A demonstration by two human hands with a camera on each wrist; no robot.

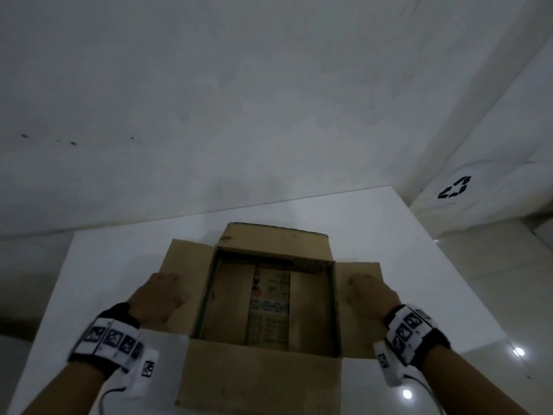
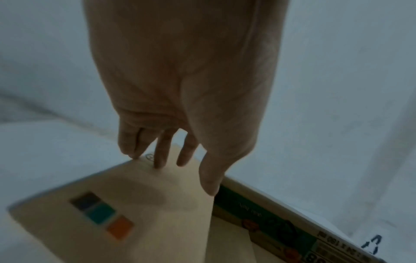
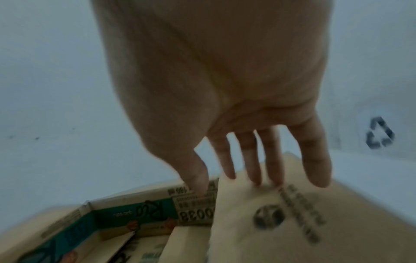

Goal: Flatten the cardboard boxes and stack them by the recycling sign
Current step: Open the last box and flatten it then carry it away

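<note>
A brown cardboard box [image 1: 266,298] stands on the white table [image 1: 404,265] with all its top flaps folded outward, so I look down into it. My left hand [image 1: 161,295] lies on the left flap [image 2: 126,204]; in the left wrist view its straight fingers [image 2: 162,156] touch the flap's far edge. My right hand [image 1: 371,292] rests on the right flap [image 3: 315,222], fingertips [image 3: 254,170] pressing on it and the thumb down at the box's inner corner. The black recycling sign [image 1: 454,187] is on the right wall.
The table sits in a corner of white walls, with its far edge [image 1: 269,205] close behind the box. Glossy floor [image 1: 523,324] with light reflections lies to the right, below the sign. Printed flaps cover the box's bottom [image 1: 269,307].
</note>
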